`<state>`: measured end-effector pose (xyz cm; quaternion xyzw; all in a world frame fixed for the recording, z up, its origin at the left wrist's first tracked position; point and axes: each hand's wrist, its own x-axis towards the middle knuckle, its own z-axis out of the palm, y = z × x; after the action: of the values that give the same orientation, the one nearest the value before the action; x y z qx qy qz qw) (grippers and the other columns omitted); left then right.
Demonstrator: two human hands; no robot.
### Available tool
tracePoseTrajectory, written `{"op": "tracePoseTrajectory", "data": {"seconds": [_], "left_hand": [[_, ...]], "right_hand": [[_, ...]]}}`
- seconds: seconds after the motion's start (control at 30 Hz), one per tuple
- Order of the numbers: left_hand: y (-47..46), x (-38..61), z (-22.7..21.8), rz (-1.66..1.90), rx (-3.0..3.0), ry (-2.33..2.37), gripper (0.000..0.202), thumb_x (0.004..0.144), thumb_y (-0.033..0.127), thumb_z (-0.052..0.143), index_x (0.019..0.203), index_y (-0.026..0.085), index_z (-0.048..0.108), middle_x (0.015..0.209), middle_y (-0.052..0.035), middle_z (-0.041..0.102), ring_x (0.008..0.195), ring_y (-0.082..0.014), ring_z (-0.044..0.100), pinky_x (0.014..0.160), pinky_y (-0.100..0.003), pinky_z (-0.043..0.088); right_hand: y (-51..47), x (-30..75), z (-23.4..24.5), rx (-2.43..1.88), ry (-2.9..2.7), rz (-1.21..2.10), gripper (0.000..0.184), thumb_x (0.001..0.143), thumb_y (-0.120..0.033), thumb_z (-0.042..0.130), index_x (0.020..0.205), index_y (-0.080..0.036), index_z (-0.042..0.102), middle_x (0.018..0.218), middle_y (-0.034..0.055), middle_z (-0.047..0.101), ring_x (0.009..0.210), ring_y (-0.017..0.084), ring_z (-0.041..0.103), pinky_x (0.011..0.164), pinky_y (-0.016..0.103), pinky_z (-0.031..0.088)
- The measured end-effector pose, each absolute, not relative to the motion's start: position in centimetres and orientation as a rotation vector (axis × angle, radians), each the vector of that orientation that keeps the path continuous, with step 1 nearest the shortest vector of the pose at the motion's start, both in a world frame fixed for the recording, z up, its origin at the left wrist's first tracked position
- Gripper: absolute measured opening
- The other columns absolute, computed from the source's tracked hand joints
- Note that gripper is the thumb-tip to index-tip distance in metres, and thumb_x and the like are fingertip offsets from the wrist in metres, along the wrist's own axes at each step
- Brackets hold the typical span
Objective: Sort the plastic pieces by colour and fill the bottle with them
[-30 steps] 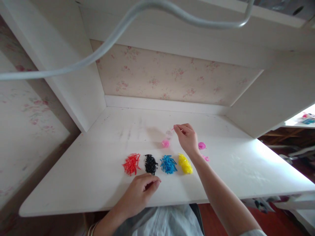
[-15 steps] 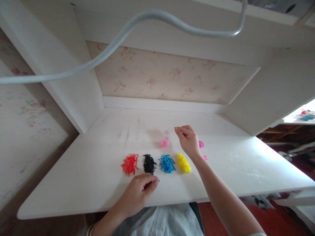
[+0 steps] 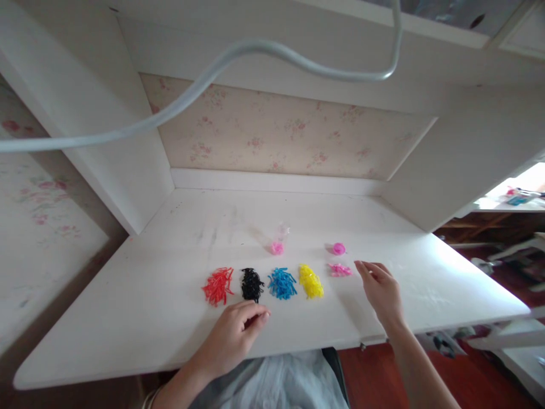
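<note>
Small strands, perhaps rubber bands, lie on the white desk in a row of heaps: a red heap (image 3: 218, 286), a black heap (image 3: 252, 284), a blue heap (image 3: 282, 283), a yellow heap (image 3: 311, 281) and a smaller pink heap (image 3: 339, 270). Just right of the pink heap, above the desk, my right hand (image 3: 382, 291) is closed in a pinch; whatever it holds is too small to make out. My left hand (image 3: 239, 331) is in front of the black heap, thumb and fingers pressed together, their contents hidden. Behind the heaps stands a small clear container (image 3: 283, 230) with pink at its near end.
A round pink object (image 3: 339, 249) lies behind the pink heap. White panels and a floral-papered back wall enclose the desk (image 3: 128, 324). A pale cable (image 3: 272, 48) crosses the upper view. At the right, the desk edge drops to a reddish floor.
My right hand has moved right and toward me, away from the clear container, uncovering the pink heap and round pink object. My left hand stays nearly in place. The view has shifted slightly.
</note>
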<state>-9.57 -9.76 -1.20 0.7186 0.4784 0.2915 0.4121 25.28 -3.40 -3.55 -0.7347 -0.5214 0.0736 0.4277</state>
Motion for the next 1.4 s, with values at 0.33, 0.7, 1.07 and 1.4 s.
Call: {"op": "tracePoseTrajectory", "data": {"seconds": [0.33, 0.7, 1.07, 1.4], "left_hand": [[-7.9, -3.4, 1.0, 0.601, 2.257, 1.171, 0.028, 0.093, 0.028, 0.04, 0.082, 0.022, 0.065, 0.078, -0.0007, 0.064, 0.071, -0.013, 0.058, 0.063, -0.022, 0.041], [-0.5, 6.8, 1.3, 0.264, 2.653, 1.213, 0.024, 0.087, 0.028, 0.046, 0.09, 0.018, 0.068, 0.093, -0.0092, 0.069, 0.082, -0.0234, 0.066, 0.07, -0.034, 0.051], [1.5, 9.7, 0.1, 0.153, 2.677, 1.196, 0.022, 0.08, 0.013, 0.049, 0.091, 0.018, 0.068, 0.094, -0.009, 0.068, 0.086, -0.0236, 0.066, 0.072, -0.032, 0.053], [-0.2, 4.2, 3.5, 0.391, 2.633, 1.283, 0.032, 0.096, 0.029, 0.03, 0.101, 0.022, 0.06, 0.102, -0.0052, 0.061, 0.082, -0.0178, 0.064, 0.069, -0.029, 0.05]], "right_hand": [[-5.3, 24.5, -4.6, -1.973, -1.487, 0.102, 0.03, 0.081, -0.044, 0.048, 0.085, -0.024, 0.07, 0.088, 0.0024, 0.062, 0.065, 0.013, 0.053, 0.065, 0.027, 0.04], [-6.0, 24.8, -5.2, -2.065, -1.507, 0.177, 0.032, 0.083, -0.049, 0.047, 0.093, -0.027, 0.068, 0.096, 0.0007, 0.061, 0.064, 0.013, 0.058, 0.065, 0.027, 0.039], [-5.2, 24.9, -5.3, -2.05, -1.618, 0.199, 0.033, 0.087, -0.046, 0.041, 0.099, -0.03, 0.068, 0.101, 0.0003, 0.061, 0.063, 0.01, 0.058, 0.062, 0.025, 0.039], [-5.2, 25.4, -5.9, -2.028, -1.656, 0.129, 0.037, 0.091, -0.045, 0.033, 0.097, -0.025, 0.064, 0.102, 0.0032, 0.059, 0.067, 0.013, 0.058, 0.063, 0.027, 0.04]]}}
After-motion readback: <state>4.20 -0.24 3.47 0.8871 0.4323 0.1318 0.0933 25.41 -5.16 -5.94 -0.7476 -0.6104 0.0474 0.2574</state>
